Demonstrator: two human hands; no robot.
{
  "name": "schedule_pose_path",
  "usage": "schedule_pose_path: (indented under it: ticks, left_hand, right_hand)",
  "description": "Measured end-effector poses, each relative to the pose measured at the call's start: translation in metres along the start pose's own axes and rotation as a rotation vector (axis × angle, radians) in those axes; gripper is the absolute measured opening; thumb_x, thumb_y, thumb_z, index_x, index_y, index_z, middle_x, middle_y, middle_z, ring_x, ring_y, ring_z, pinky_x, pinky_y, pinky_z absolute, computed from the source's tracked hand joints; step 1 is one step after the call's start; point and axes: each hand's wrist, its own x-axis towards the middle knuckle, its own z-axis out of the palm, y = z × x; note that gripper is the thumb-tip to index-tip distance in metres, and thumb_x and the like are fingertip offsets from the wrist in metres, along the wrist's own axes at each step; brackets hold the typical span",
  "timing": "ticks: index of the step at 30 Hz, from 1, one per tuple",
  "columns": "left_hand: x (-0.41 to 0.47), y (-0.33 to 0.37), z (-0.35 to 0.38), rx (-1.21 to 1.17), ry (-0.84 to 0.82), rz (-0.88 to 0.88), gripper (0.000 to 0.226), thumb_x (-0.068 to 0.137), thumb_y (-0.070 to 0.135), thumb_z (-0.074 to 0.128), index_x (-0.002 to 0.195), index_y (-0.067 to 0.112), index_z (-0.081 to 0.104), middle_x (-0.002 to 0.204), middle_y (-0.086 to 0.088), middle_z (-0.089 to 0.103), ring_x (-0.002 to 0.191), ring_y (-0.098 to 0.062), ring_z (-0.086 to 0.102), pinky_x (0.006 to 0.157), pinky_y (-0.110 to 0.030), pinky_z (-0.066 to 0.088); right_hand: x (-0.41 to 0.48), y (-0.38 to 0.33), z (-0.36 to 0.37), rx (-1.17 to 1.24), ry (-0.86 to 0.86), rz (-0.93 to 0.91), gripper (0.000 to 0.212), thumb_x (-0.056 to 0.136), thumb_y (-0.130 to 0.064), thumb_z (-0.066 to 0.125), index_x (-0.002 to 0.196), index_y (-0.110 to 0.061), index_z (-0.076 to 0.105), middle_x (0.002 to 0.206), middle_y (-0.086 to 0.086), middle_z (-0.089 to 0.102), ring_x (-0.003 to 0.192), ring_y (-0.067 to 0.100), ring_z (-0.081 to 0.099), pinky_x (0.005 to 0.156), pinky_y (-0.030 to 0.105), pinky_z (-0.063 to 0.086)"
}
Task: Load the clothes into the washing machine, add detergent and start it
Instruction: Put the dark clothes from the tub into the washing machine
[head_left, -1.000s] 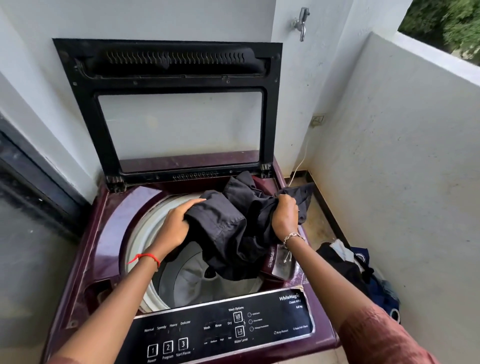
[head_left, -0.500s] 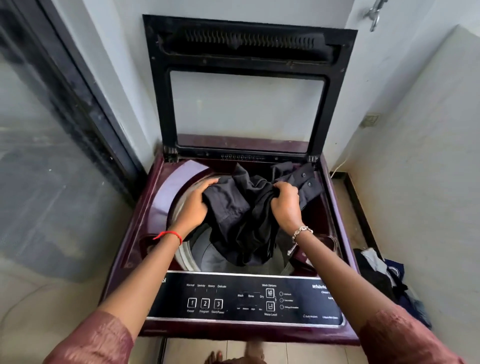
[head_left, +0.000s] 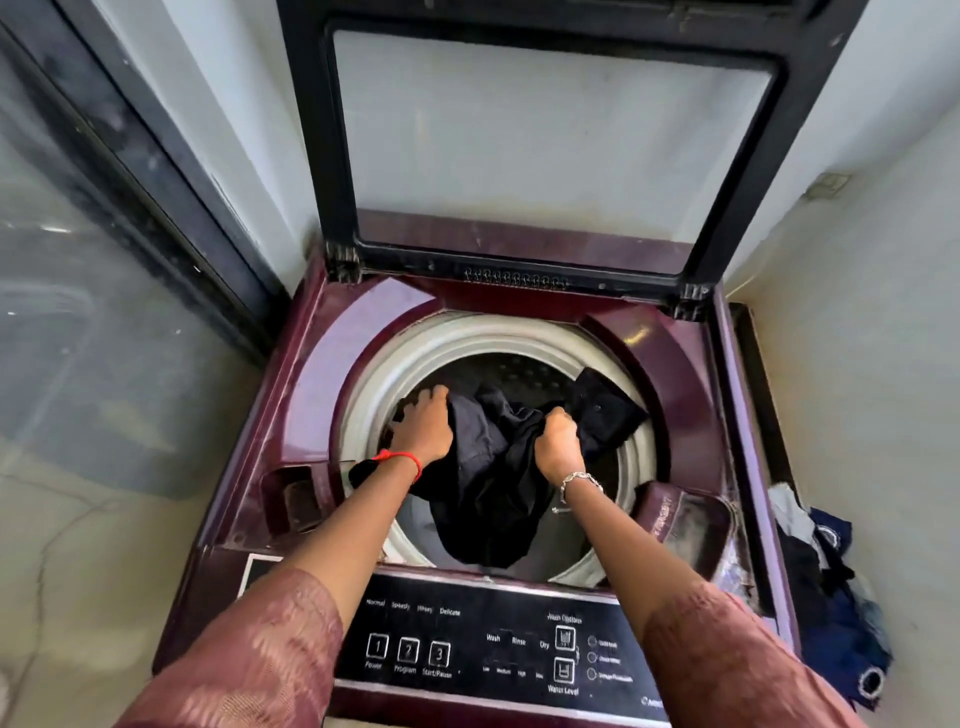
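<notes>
Black garment, gripped by left hand and right hand, hides their fingertips.

Home laundry corner: washing machine, clothes pile

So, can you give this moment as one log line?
step: loading | left hand, right hand: grip black garment | garment: partly in drum | lid: open

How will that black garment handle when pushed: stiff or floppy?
Likely floppy: the black garment sags in folds between the left hand and right hand. Probably light, hanging from two grips. Might snag: a corner lies over the drum rim.
</notes>
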Motion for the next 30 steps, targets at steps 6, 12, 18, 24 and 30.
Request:
schedule_pose_path:
  ticks: [6,12,18,24,30]
  left_hand:
    - [0.042,0.008,0.037,-0.045,-0.017,-0.151,0.046,0.09,-0.003,0.03,0.134,0.012,0.032,0.139,-0.016,0.036,0.128,-0.041,0.035,0.104,-0.057,0.023]
    - [0.083,-0.008,0.071,-0.225,0.017,-0.213,0.042,0.087,-0.004,0.032,0.129,0.003,0.035,0.133,-0.023,0.04,0.123,-0.043,0.041,0.104,-0.053,0.031]
    - [0.102,-0.029,0.072,-0.299,0.12,-0.407,0.059,0.084,-0.003,0.046,0.139,-0.001,0.025,0.143,-0.025,0.031,0.131,-0.041,0.034,0.108,-0.047,0.027]
    - [0.098,-0.028,0.059,-0.264,0.001,-0.237,0.065,0.084,-0.002,0.048,0.143,0.001,0.022,0.152,-0.019,0.018,0.141,-0.032,0.021,0.113,-0.037,0.022]
    - [0.072,0.0,0.037,-0.173,-0.184,-0.05,0.056,0.092,0.016,0.053,0.142,0.008,0.029,0.149,-0.014,0.026,0.137,-0.03,0.028,0.111,-0.037,0.027]
  right_hand:
    - [0.05,0.017,0.029,0.246,0.077,0.111,0.032,0.081,0.018,0.028,0.107,0.007,0.044,0.11,0.018,0.045,0.101,0.031,0.047,0.088,0.03,0.036]
    - [0.086,0.035,0.05,0.36,0.101,0.065,0.032,0.089,0.005,0.041,0.121,0.008,0.04,0.103,0.005,0.038,0.094,0.016,0.037,0.082,0.025,0.031]
    - [0.131,0.043,0.062,0.446,0.148,0.168,0.036,0.088,0.005,0.044,0.124,0.003,0.045,0.116,0.018,0.053,0.101,0.023,0.049,0.088,0.024,0.041]
    - [0.132,0.032,0.05,0.339,-0.014,0.222,0.044,0.096,-0.017,0.047,0.135,0.0,0.039,0.138,0.021,0.046,0.129,0.034,0.042,0.106,0.034,0.031]
    - [0.1,0.014,0.023,0.08,-0.286,0.091,0.049,0.095,-0.027,0.049,0.136,-0.003,0.039,0.14,0.019,0.044,0.13,0.033,0.041,0.107,0.034,0.032]
